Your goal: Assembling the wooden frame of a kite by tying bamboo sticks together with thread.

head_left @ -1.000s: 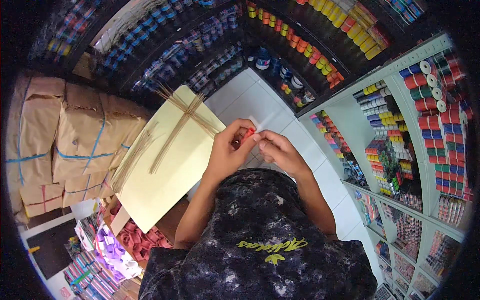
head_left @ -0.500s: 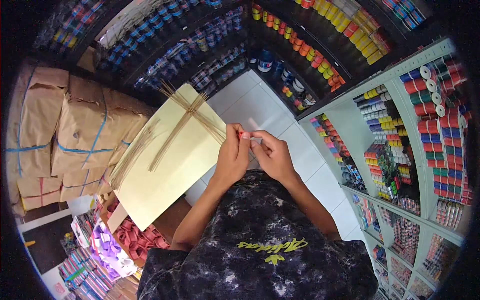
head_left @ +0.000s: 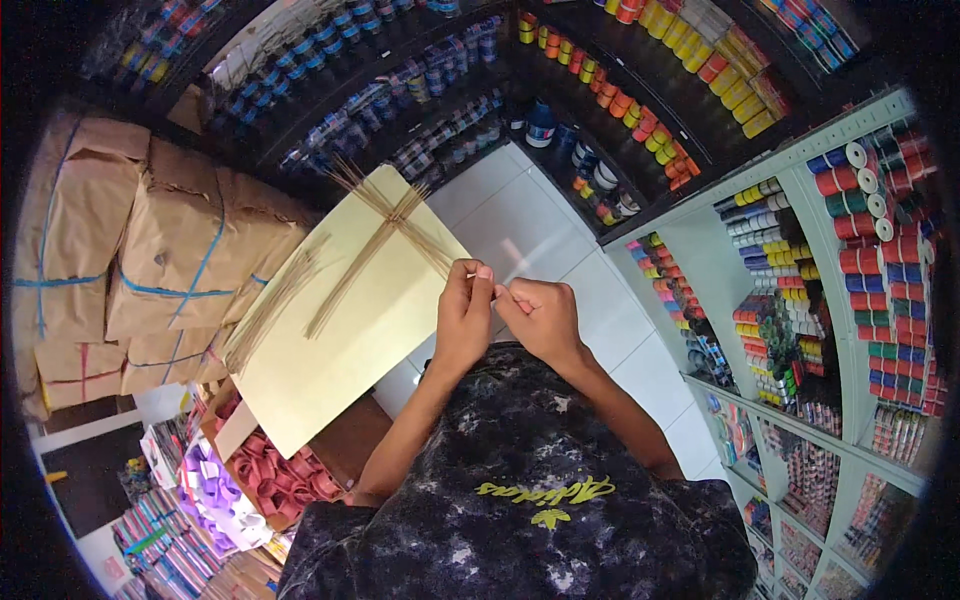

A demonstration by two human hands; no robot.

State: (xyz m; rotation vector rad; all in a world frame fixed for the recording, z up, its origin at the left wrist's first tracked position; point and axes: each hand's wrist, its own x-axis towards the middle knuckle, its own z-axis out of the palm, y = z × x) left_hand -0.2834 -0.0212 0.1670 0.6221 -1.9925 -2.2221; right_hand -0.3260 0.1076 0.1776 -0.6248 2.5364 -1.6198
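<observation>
Unhelpfully, the left hand (head_left: 464,318) hides anything its curled fingers (head_left: 464,270) pinch.

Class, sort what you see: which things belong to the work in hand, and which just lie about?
In use: left hand; right hand; any pinched item is hidden; perhaps thin sticks on the pale board.

Lying about, apparently: paper-wrapped bundles; pinkish-red strips; purple strips.

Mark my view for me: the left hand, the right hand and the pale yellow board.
Left hand (head_left: 464,318): head view, on the middle of the hand.
Right hand (head_left: 545,316): head view, on the middle of the hand.
Pale yellow board (head_left: 312,398): head view, on its bare lower part.
</observation>
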